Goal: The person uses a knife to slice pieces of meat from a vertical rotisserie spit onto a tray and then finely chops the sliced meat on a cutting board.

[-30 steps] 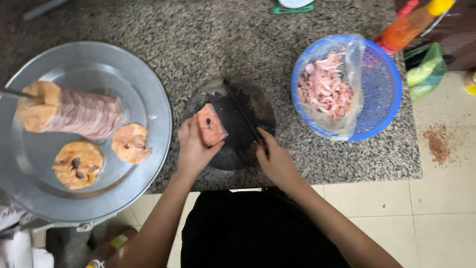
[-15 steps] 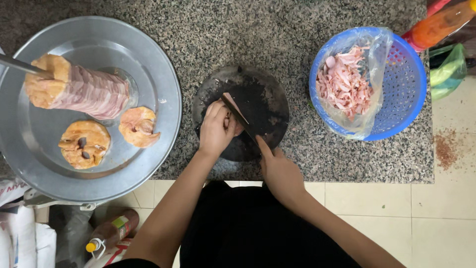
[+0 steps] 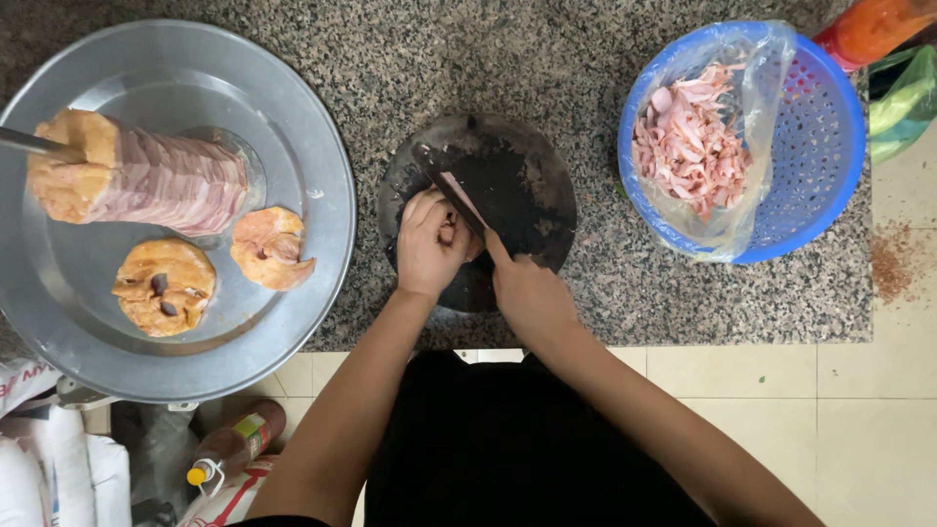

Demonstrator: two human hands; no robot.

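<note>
Since the earlier frame, the left hand (image 3: 430, 244) had curled tighter over the meat piece (image 3: 447, 234) on the dark round board (image 3: 517, 195); the right hand (image 3: 527, 293) gripped the knife (image 3: 457, 195) against it.

Both forearms are bare to the hands (image 3: 434, 244), above a plain black garment.

I am looking down at a food-preparation kitchen. A speckled grey granite surface (image 3: 586, 68) carries a round dark chopping board (image 3: 517, 185), a wide round metal tray (image 3: 195, 68) with a skewered stack of raw meat (image 3: 146, 181), and a blue plastic basket (image 3: 810, 146) lined with a clear bag of sliced pink meat (image 3: 688, 146). Beige floor tiles (image 3: 839, 410) lie below the surface's edge.
</note>
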